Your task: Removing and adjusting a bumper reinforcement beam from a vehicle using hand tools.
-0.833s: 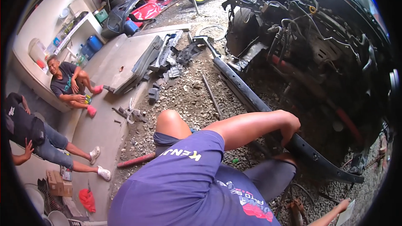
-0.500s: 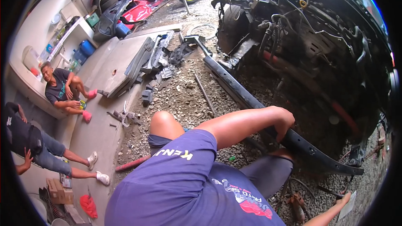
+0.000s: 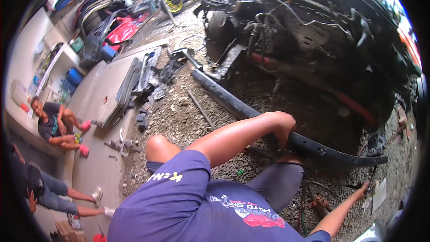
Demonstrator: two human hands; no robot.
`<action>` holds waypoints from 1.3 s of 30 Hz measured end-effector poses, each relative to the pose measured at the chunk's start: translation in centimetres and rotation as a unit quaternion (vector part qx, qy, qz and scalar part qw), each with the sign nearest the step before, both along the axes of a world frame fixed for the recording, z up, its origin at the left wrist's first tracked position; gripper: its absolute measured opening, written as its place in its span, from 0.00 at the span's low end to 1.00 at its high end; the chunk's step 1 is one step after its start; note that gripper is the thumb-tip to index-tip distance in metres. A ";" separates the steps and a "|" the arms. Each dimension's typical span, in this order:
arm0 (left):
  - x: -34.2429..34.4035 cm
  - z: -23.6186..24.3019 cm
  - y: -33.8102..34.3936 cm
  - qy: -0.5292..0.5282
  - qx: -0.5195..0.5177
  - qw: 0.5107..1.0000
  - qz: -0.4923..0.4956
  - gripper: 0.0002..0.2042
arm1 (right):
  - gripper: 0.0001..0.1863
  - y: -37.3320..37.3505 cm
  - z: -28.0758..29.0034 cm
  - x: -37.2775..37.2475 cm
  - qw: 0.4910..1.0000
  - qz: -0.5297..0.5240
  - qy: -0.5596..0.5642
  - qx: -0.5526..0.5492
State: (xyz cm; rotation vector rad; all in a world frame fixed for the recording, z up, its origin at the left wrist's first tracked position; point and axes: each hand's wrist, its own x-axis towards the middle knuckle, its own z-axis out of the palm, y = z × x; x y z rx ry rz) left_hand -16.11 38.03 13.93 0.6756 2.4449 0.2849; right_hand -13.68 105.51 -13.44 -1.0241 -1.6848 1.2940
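we've got our left hand [image 3: 284, 127] curled over the long black bar [image 3: 322, 150], fingers partly hidden, probably to steady it where it slants across in front of the stripped car [image 3: 309, 38], over the gravel [image 3: 177, 127]. our right hand [image 3: 362, 190] is closed on something thin and dark [image 3: 369, 185] near the bar's right end, maybe for reach; we can't tell what it is.

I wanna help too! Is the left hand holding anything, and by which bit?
The left hand is over the long black bar, around its middle. I can't tell for sure whether it's really gripping there.
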 end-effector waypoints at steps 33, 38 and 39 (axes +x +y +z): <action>-0.6 0.5 3.4 0.016 0.037 0.999 -0.021 0.28 | 0.23 -18.6 7.3 3.2 0.837 0.079 0.277 -0.464; -0.4 1.0 3.0 0.015 0.008 1.000 -0.020 0.27 | 0.20 -19.0 10.7 3.1 0.856 -0.048 0.220 -0.465; -0.5 1.0 2.8 0.016 0.010 1.000 -0.016 0.27 | 0.21 -19.7 12.0 2.8 0.857 -0.080 0.205 -0.465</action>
